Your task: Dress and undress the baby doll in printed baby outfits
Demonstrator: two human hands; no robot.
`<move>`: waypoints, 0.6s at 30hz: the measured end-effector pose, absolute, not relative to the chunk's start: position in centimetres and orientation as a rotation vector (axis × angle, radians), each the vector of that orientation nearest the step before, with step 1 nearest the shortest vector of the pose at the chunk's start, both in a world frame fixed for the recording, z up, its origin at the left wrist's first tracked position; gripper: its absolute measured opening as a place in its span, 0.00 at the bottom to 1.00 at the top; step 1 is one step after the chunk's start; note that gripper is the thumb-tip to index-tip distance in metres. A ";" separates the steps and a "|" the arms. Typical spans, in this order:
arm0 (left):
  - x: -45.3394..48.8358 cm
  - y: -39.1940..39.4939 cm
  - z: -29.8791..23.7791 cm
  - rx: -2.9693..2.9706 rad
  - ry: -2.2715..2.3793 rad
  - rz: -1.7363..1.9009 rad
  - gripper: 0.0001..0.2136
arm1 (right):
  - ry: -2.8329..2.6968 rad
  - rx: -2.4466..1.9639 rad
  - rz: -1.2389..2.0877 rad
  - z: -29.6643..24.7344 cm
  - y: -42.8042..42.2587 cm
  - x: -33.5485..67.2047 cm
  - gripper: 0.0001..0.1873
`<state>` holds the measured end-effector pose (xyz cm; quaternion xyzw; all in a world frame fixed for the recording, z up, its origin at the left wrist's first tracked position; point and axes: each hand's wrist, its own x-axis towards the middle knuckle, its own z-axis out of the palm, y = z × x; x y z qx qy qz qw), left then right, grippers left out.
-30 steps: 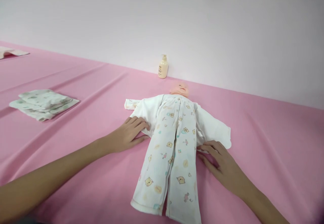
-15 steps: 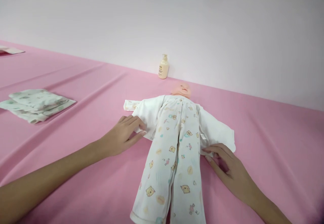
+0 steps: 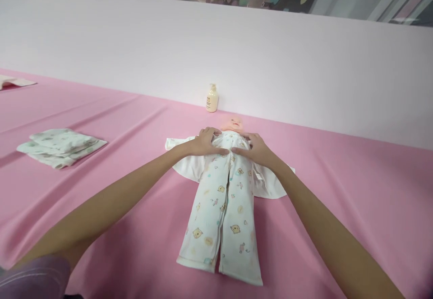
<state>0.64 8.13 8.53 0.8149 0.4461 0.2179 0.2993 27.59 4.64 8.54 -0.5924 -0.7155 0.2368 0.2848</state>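
Note:
A baby doll (image 3: 235, 124) lies on its back, its head toward the wall. White bear-print baby trousers (image 3: 221, 209) lie over its front, legs spread toward me. Beneath them a white top (image 3: 189, 167) has its sleeves out to both sides. My left hand (image 3: 207, 142) is closed on the left side of the trousers' waist. At the right side of the waist, my right hand (image 3: 256, 149) grips likewise. Both thumbs rest on the printed cloth, pointing inward. The fingertips are partly hidden at the upper edge, just below the doll's head.
A cream pump bottle (image 3: 212, 98) stands by the white wall (image 3: 135, 51) behind the doll. Folded leaf-print cloth (image 3: 62, 148) lies at left on the wrinkled pink cover (image 3: 135, 245). A pale pink cloth (image 3: 15, 81) sits at the far left edge.
Both hands have moved from the lower sides of the white top up and inward to the trousers' waist. The view has tilted up, showing a window above the wall.

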 end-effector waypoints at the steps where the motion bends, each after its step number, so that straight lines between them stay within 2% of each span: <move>1: 0.7 8.4 8.5 2.139 1.187 0.565 0.44 | -1.909 -1.597 0.653 8.4 5.1 27.8 0.49; 5: 0.5 8.7 8.4 2.077 1.203 0.450 0.41 | -1.808 -1.597 0.760 8.3 5.0 28.0 0.50; 9: 0.5 8.7 8.7 2.157 1.172 0.353 0.28 | -1.883 -1.611 0.785 8.5 4.3 27.8 0.33; 14: 0.1 8.8 9.3 2.207 1.069 0.343 0.28 | -2.012 -1.546 0.775 8.9 4.0 28.3 0.34; 18: -0.7 8.9 10.2 2.203 1.019 0.216 0.30 | -2.073 -1.481 0.846 9.8 3.2 28.8 0.31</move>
